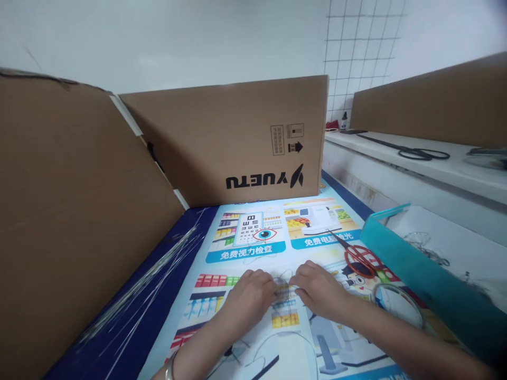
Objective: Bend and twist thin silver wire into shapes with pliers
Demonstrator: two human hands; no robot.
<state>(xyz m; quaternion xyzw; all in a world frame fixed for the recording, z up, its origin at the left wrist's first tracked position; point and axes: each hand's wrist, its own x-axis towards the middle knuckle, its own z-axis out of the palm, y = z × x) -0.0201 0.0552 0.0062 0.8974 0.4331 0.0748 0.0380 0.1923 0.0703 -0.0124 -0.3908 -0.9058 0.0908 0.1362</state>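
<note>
My left hand [253, 295] and my right hand [319, 290] face each other close together over a printed poster sheet [291, 258]. Fingertips on both hands are pinched around a thin wire [284, 278], whose fine loops show in the gap between them. Its exact shape is too faint to make out. Red-handled scissors [362, 259] lie beyond my right hand with the blades apart, pointing away to the left. Beside my right forearm sits a round clear object [398, 306], like a roll of tape or a shallow dish.
Long thin strands [158, 279] lie on the dark blue cloth at left. Cardboard panels [222, 142] stand at the left and back. A teal-sided box [412, 269] holding wire pieces [425, 248] is at right. Black scissors [422, 153] rest on a white ledge.
</note>
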